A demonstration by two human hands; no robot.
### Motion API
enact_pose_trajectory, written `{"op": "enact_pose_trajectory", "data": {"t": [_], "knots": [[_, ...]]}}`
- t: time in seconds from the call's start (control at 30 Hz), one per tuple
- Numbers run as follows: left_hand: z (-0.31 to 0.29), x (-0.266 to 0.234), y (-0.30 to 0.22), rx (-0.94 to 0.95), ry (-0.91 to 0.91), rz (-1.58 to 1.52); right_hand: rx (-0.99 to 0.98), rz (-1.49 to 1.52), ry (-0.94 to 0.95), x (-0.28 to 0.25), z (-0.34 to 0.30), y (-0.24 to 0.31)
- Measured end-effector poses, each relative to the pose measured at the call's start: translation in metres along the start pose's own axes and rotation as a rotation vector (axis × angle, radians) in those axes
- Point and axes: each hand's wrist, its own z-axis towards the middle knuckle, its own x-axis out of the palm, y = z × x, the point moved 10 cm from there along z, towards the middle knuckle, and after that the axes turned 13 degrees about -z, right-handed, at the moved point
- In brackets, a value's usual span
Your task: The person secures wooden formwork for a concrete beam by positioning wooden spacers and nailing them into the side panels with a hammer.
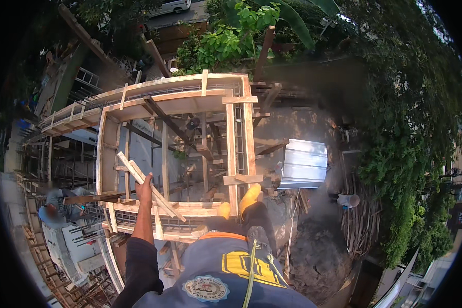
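Lettering in three spots. Person's dark shirt [197, 262]: round pale badge [206, 290], small text around its rim, emblem in the middle; yellow print [233, 263] beside it, large dark characters, partly behind a cord [250, 280]. Far right: dark sign [460, 217], pale lettering, small and skewed.

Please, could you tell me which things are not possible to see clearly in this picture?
All in the head view:
Grip of the left hand on the wooden strips: partly hidden behind the hand itself.
Ground below the wooden formwork: partly covered by its boards.
White vehicle: cut off by the upper edge.
Worker at left: head blurred.
Worker at right: too small to make out the hands.
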Motion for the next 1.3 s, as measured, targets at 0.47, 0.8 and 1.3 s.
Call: {"op": "enact_pose_trajectory", "data": {"t": [0.47,0.8,1.3], "knots": [[-0.061,0.112,-0.017,-0.047,-0.017,0.152,-0.157,-0.373,-0.063,-0.252,0.089,0.224],[-0.120,0.153,0.066,-0.348,-0.128,0.276,-0.098,-0.037,-0.135,-0.419,0.181,0.400],[0.115,0.310,-0.057,-0.410,0.006,0.079,-0.467,-1.188,-0.081,-0.443,0.222,0.666]]}}
